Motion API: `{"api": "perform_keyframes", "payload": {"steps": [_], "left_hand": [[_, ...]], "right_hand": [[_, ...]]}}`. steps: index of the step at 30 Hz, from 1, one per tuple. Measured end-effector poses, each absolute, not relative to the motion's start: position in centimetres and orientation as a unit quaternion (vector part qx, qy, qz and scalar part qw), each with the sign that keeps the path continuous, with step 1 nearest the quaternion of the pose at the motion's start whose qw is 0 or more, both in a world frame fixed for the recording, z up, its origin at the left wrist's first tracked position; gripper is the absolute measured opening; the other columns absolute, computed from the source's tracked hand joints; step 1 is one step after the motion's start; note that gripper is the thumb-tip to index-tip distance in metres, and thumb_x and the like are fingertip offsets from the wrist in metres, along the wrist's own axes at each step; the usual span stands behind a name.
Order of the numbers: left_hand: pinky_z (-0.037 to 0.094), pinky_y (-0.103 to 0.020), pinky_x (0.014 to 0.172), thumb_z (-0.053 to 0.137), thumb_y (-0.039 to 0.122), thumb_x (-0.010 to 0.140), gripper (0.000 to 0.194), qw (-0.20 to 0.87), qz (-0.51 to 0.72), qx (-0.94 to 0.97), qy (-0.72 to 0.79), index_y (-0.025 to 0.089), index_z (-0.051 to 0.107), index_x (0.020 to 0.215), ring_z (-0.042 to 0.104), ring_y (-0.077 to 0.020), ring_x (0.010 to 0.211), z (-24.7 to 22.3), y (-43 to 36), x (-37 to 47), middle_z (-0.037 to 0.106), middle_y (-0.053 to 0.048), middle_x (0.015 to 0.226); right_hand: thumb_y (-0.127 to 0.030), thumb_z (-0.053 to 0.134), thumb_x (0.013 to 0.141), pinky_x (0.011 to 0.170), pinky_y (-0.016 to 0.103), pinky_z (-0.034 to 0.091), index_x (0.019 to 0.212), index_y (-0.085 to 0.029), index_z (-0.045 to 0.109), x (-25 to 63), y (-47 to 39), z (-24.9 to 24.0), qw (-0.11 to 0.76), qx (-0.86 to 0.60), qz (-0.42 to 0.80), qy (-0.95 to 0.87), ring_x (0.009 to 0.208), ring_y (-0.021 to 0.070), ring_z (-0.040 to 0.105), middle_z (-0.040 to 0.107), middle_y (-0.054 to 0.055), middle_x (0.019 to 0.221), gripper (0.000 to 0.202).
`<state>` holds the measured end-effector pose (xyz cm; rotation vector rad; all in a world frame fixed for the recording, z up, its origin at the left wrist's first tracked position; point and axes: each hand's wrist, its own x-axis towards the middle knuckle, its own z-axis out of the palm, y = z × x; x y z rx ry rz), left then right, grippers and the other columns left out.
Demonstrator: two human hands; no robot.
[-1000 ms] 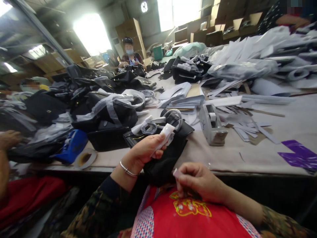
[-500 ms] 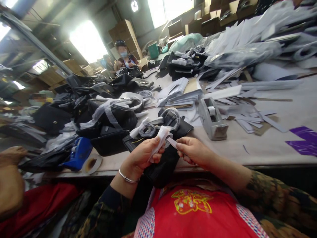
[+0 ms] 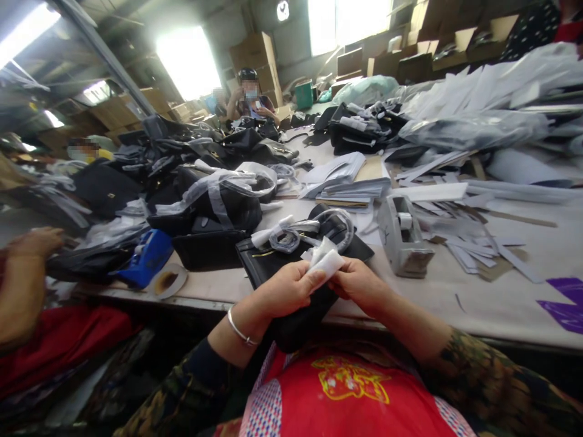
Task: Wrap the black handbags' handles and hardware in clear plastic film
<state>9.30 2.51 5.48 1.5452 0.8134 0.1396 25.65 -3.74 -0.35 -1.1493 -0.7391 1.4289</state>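
Between my hands is a piece of thin white wrapping (image 3: 328, 262), folded and crumpled. My left hand (image 3: 291, 287) is closed on its left side, thumb on top. My right hand (image 3: 359, 283) pinches its right edge, its fingertips partly hidden behind the white sheet. What the wrapping encloses, if anything, I cannot make out. Just beneath and behind my hands lies a black handbag (image 3: 255, 262) at the table edge, part of it hanging toward my lap. Its handle (image 3: 350, 229) is wrapped in clear-white film, and a coiled wrapped strap (image 3: 285, 240) rests on top.
A grey tape dispenser (image 3: 404, 243) stands to the right, a blue one (image 3: 148, 258) to the left beside a tape roll (image 3: 168, 281). Black bags (image 3: 214, 243) pile up at left. Paper stacks (image 3: 353, 182) and card strips (image 3: 473, 243) lie behind. A co-worker's arm (image 3: 27, 273) reaches in at left.
My right hand has moved from holding a pale strip beside the wrapping to gripping the wrapping itself. The wrapping has turned from upright to slanting across. The camera view has shifted slightly left.
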Motion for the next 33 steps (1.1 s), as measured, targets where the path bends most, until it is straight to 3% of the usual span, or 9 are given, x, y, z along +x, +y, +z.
{"api": "perform_keyframes", "payload": {"steps": [8,15,26,29,33], "left_hand": [[0.027,-0.023,0.046,0.054,0.058,0.090,0.044,0.511,0.067,0.781,0.353,0.015,0.065,0.083,0.045,-0.0120,0.053,5.4,2.3,8.5,0.055,0.000,0.063],[0.030,-0.021,0.041,0.055,0.068,0.085,0.051,0.587,0.045,0.725,0.357,0.018,0.060,0.084,0.049,-0.0116,0.046,5.1,2.6,8.0,0.053,0.001,0.064],[0.026,-0.020,0.036,0.057,0.080,0.076,0.062,0.660,0.071,0.661,0.350,0.019,0.054,0.078,0.042,-0.0094,0.039,4.6,2.8,7.9,0.046,0.004,0.052],[0.027,-0.019,0.036,0.058,0.079,0.077,0.062,0.650,0.084,0.665,0.357,0.017,0.056,0.083,0.042,-0.0089,0.039,4.7,3.0,8.0,0.047,0.004,0.053],[0.030,-0.019,0.037,0.060,0.078,0.076,0.062,0.629,0.080,0.674,0.379,0.016,0.059,0.083,0.045,-0.0092,0.041,5.0,3.3,8.2,0.050,0.004,0.052]], "right_hand": [[-0.034,0.085,0.063,0.036,0.017,0.024,0.067,-0.017,0.059,24.2,-4.5,-2.7,0.602,-0.421,0.648,-0.199,0.037,0.0025,0.030,0.042,-0.008,0.048,0.031],[-0.037,0.085,0.066,0.036,0.017,0.022,0.063,-0.016,0.060,24.2,-4.9,-2.9,0.598,-0.421,0.642,-0.229,0.037,0.0025,0.030,0.045,-0.006,0.048,0.033],[-0.048,0.081,0.074,0.039,0.021,0.021,0.068,-0.018,0.064,25.0,-5.2,-2.9,0.546,-0.472,0.611,-0.325,0.042,0.0048,0.030,0.042,-0.006,0.050,0.035],[-0.050,0.073,0.082,0.040,0.021,0.027,0.075,-0.018,0.065,24.9,-5.3,-2.0,0.509,-0.509,0.548,-0.427,0.044,0.0065,0.035,0.047,-0.005,0.054,0.034],[-0.040,0.058,0.095,0.046,0.022,0.041,0.080,-0.018,0.064,24.8,-6.4,-0.8,0.450,-0.586,0.355,-0.573,0.051,0.0108,0.050,0.058,-0.001,0.061,0.028]]}}
